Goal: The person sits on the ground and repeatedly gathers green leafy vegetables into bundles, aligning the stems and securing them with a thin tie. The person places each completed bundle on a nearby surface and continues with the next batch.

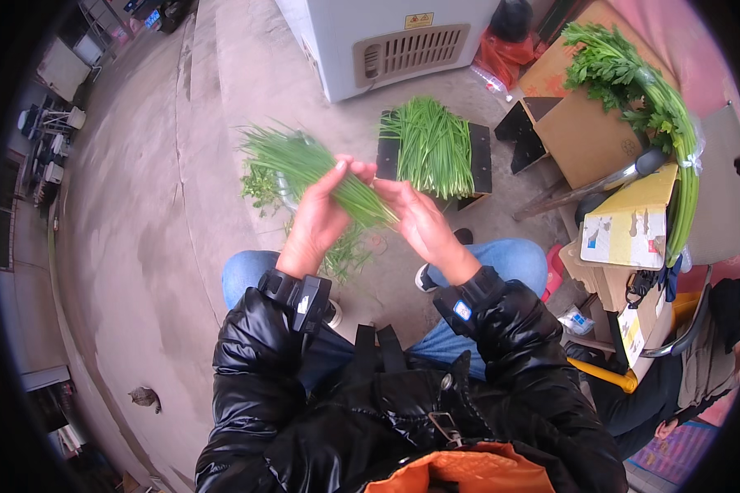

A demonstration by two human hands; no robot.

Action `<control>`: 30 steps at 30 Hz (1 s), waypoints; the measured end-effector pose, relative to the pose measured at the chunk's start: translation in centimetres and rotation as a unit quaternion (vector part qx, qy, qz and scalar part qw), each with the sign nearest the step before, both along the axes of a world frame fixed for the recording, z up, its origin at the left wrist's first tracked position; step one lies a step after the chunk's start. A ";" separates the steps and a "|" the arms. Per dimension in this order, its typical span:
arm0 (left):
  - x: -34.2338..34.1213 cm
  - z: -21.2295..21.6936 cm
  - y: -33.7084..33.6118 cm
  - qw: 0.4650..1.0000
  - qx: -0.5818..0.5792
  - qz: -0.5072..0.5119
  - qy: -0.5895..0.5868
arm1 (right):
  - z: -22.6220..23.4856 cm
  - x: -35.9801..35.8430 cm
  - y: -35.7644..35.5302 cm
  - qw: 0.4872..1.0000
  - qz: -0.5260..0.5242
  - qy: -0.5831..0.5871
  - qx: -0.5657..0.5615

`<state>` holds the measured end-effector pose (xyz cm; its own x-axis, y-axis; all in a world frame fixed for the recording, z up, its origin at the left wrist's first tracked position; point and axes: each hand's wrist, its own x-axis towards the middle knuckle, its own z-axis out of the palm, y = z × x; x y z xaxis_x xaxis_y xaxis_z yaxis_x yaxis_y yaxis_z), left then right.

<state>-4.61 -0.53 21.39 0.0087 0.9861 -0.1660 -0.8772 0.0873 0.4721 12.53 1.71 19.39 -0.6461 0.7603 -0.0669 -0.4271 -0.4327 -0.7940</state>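
A bunch of green chives (pixel 300 164) lies across both my hands, its leaf tips fanned out to the upper left and blurred. My left hand (pixel 319 215) is wrapped round the middle of the bunch. At the pale stem ends, the fingers of my right hand (pixel 426 230) close on the bunch. Just beyond, a thick pile of chives (pixel 427 148) rests on a low dark board (pixel 481 160). Loose green trimmings (pixel 345 253) are scattered on the ground below my hands, and more leafy greens (pixel 259 185) show beneath the bunch's tips.
A white appliance (pixel 329 37) with a vent stands ahead. To the right, long celery (pixel 612 70) lies over cardboard boxes (pixel 584 140) beside a metal-framed chair (pixel 674 345). A red plastic bag (pixel 501 57) sits at the back. A cat (pixel 145 398) is on the concrete at left.
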 end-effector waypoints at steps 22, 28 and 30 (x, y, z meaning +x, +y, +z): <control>-1.2 -2.9 -0.4 0.995 -0.071 0.004 0.075 | -1.8 -1.3 -0.6 0.936 -0.101 -0.264 0.210; -0.6 -3.0 -0.8 0.987 -0.072 -0.023 0.140 | -3.0 -1.2 -0.8 0.923 -0.054 -0.297 0.239; -0.6 -2.8 -0.9 0.986 -0.077 -0.032 0.146 | -2.9 -1.1 -0.7 0.953 -0.031 -0.249 0.172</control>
